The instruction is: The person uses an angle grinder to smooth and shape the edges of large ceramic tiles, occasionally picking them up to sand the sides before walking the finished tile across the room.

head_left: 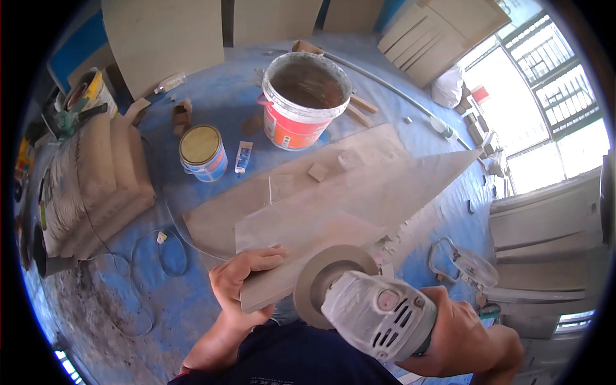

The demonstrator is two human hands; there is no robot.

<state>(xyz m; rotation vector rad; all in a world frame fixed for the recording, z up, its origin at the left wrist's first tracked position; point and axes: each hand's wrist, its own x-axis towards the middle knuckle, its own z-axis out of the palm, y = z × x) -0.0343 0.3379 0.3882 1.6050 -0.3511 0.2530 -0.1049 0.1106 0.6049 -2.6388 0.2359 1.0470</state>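
In my right hand (459, 337) is an angle grinder (378, 317), its grey body coated with dust and its fingers-side partly hidden. The grinder's round disc (308, 282) lies against or just over the near edge of a long, pale tile piece (333, 208); whether they touch I cannot tell. That piece tapers to a point at the far right. My left hand (247, 276) grips its near left corner, fingers on top and thumb below. Beneath it lies another dusty board (215, 221) with small offcuts (317, 171) on it.
Beyond the boards stand a red and white bucket (298, 125), a lidded can (204, 154) and a tube (244, 157). Stacked sacks (96, 183) are at left, with a cable (131, 282) on the blue floor sheet. A clear-headed tool (475, 266) lies at right. Large panels (163, 45) lean behind.
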